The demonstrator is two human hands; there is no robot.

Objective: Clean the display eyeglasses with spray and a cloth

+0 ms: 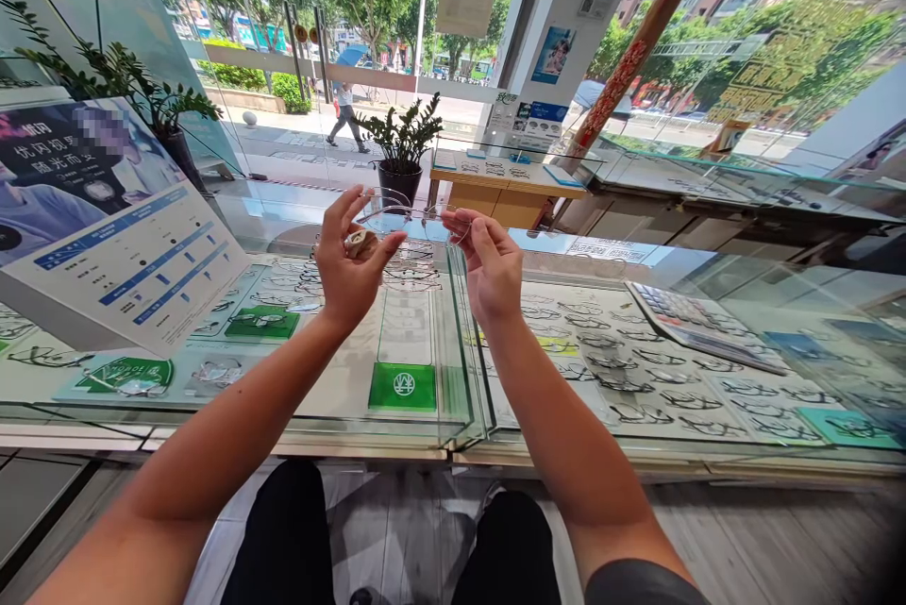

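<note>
A pair of thin-rimmed eyeglasses [388, 209] is held up in front of me, above the glass display counter. My right hand [492, 273] pinches its right side between thumb and fingers. On the other side, my left hand [348, 270] has a small crumpled beige cloth [361, 243] tucked in its curled fingers. Its thumb and index finger are apart near the left lens; whether they touch the frame I cannot tell. Below both hands, the glass display counter [453, 430] holds rows of eyeglasses, and a green card [403, 385] with a white logo lies inside.
A large printed sign [142, 275] stands on the counter at left. A calculator-like keypad board [697, 322] lies on the glass at right. Behind are a potted plant [400, 161], a wooden display table [488, 199] and tall windows. A person [345, 114] with a blue umbrella walks outside.
</note>
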